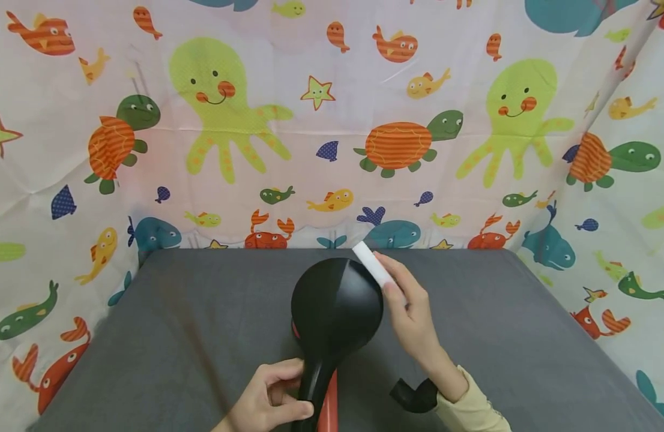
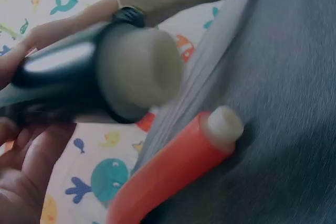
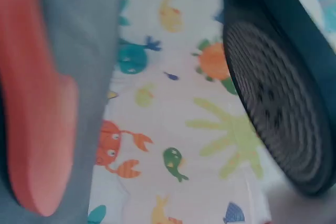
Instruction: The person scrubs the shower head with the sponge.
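My left hand [image 1: 275, 396] holds a black shower head [image 1: 334, 300] by its handle, smooth rounded back facing up. In the left wrist view a pale hollow connector [image 2: 152, 69] sticks out of the handle end. My right hand [image 1: 410, 309] pinches a white rectangular block [image 1: 373, 265], perhaps a sponge, at the head's upper right edge. The right wrist view shows the perforated spray face [image 3: 273, 103] underneath. Below the black one, a red shower head [image 2: 173, 166] lies on the grey table, mostly hidden in the head view.
The grey tabletop [image 1: 213, 312] spreads out on both sides. Behind it hangs a white curtain [image 1: 289, 60] printed with sea animals, which also rises at the left and right. A bent black piece [image 1: 415, 396] shows beside the right wrist; whether it is attached I cannot tell.
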`<state>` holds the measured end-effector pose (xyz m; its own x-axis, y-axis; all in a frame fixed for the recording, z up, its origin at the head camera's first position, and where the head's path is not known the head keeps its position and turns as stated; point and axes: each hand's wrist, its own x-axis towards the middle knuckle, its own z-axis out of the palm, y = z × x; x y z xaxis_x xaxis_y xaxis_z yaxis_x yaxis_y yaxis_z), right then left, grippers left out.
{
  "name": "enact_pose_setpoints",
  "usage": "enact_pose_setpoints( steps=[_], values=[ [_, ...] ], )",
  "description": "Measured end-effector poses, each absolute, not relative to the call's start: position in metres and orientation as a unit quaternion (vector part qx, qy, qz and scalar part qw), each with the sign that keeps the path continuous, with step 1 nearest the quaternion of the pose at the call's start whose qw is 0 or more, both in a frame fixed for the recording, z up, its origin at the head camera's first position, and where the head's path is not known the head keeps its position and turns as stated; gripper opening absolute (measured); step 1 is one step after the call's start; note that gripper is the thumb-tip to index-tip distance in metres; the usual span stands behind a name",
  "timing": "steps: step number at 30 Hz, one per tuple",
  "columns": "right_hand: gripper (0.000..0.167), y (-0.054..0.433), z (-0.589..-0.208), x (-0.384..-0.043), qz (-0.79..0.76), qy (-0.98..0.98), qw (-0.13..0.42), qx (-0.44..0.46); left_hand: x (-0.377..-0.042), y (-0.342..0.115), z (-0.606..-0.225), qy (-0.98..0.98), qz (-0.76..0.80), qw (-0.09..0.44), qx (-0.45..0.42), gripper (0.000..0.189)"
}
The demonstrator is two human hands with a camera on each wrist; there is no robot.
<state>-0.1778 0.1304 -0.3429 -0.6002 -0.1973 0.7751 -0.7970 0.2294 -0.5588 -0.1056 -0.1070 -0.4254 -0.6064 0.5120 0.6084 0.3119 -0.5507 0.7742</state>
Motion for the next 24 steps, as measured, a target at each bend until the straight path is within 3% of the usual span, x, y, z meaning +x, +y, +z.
enact_pose_setpoints(
  steps=[4,7,11,14,19,24],
  values=[
    [0.034,0.144,-0.331,-0.179,0.566,-0.749,0.19,0.289,-0.104,-0.109,-0.424,0.532,0.729,0.058,0.427,0.043],
    [0.033,0.151,-0.33,-0.175,0.574,-0.755,0.165,0.272,-0.103,-0.11,-0.422,0.562,0.71,0.034,0.423,0.045],
    [0.032,0.158,-0.335,-0.165,0.565,-0.76,0.17,0.273,-0.105,-0.114,-0.419,0.59,0.693,-0.008,0.415,0.048],
    [0.034,0.161,-0.338,-0.16,0.555,-0.763,0.18,0.277,-0.107,-0.117,-0.419,0.602,0.683,-0.009,0.413,0.049],
    [0.036,0.162,-0.33,-0.163,0.543,-0.766,0.171,0.298,-0.106,-0.115,-0.424,0.602,0.679,0.049,0.417,0.051],
    [0.038,0.16,-0.322,-0.167,0.491,-0.778,0.183,0.346,-0.102,-0.113,-0.424,0.633,0.661,0.068,0.396,0.05]
  ],
)
